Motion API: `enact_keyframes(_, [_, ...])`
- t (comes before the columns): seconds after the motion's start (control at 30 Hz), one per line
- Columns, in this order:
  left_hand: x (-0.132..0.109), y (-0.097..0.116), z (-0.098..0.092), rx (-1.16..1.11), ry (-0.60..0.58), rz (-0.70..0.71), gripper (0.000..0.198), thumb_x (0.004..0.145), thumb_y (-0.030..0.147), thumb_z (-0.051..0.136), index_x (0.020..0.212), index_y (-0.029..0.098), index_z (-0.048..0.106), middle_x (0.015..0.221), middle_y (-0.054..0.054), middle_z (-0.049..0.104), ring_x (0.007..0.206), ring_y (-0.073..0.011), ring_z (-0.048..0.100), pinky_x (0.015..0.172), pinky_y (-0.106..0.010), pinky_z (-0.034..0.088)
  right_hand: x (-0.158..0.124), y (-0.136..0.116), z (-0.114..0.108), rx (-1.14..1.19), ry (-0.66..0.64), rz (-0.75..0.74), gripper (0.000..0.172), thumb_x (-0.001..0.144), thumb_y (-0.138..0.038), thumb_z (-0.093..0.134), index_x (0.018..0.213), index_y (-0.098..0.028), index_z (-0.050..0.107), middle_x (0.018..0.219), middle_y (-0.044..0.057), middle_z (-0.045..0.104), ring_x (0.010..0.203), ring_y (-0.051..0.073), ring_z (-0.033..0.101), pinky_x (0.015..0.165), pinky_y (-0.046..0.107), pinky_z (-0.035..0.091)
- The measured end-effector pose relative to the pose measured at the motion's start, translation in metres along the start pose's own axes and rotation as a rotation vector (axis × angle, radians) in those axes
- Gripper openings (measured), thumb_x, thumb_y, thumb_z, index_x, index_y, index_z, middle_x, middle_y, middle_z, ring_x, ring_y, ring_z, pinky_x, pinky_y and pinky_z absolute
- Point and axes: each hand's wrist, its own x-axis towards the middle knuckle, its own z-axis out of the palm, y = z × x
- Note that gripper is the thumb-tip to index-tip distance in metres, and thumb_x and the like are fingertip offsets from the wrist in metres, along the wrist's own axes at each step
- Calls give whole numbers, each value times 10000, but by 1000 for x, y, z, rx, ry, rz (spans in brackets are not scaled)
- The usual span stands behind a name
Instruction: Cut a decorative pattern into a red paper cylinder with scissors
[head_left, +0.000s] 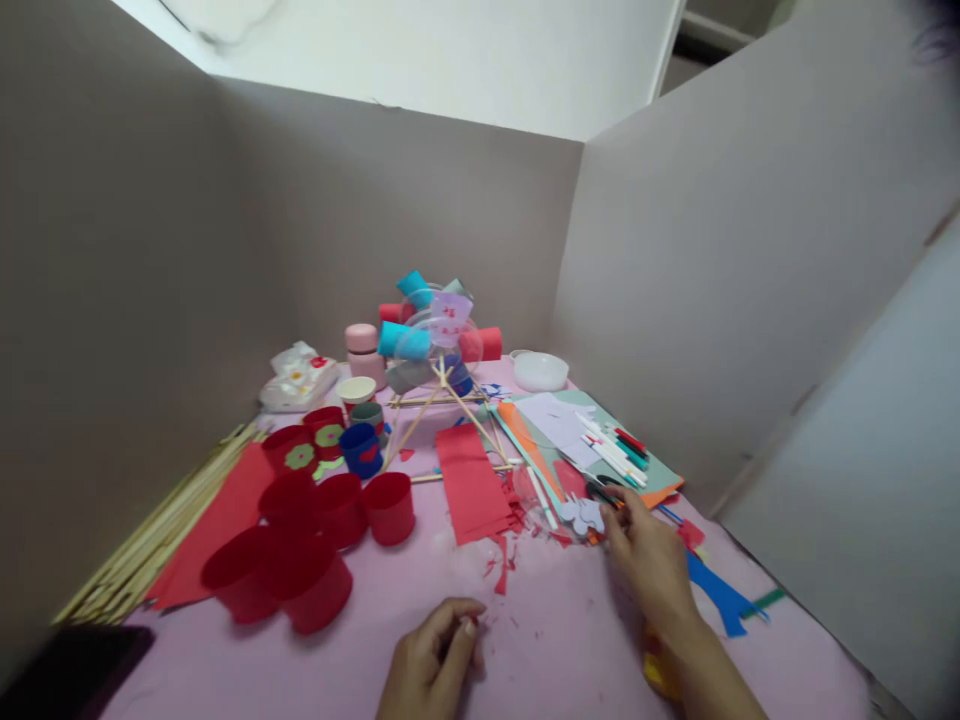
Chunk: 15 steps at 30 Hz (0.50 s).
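Observation:
My left hand (435,655) rests on the pink table cover (540,650) near the front edge, fingers curled in; a tiny red scrap may sit at the fingertips, too small to be sure. My right hand (649,560) reaches forward to the right, fingertips touching small pale paper cutouts (583,514) beside a pair of scissors (604,490). A sheet of red paper (471,482) with a ragged cut edge lies just left of that hand, with red scraps around it.
Several red paper cylinders (300,560) stand at the left, next to bamboo sticks (150,545). A wheel model of sticks and cups (435,340) stands at the back. Markers (619,450), coloured sheets and a white bowl (540,371) lie right. Cardboard walls surround the table.

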Motion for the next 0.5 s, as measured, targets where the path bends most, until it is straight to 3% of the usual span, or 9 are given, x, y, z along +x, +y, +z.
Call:
enact_keyframes(0.17, [-4,0,4,-5,25,31,312,849,378,418,883,160,639,554,11,576,544,-158,505,552,-255,378,-11,-7,9,59,-38,-102,392,880,-404,358,1025,-177,643,710,101,741,604,290,680,552,340,435])
enact_keyframes(0.33, [-7,-1,4,26,26,72,235,801,340,476,831,179,646,572,16,530,557,-152,469,540,-244,354,-29,-15,23,130,-42,-202,350,890,-392,387,987,-197,661,843,111,763,672,281,712,610,348,500])
enact_keyframes(0.5, [-6,-5,6,50,69,102,241,790,338,466,810,180,647,564,19,499,548,-157,436,554,-260,324,-45,-25,39,266,-14,-464,287,916,-271,420,984,-142,668,928,152,755,793,261,725,699,339,539])
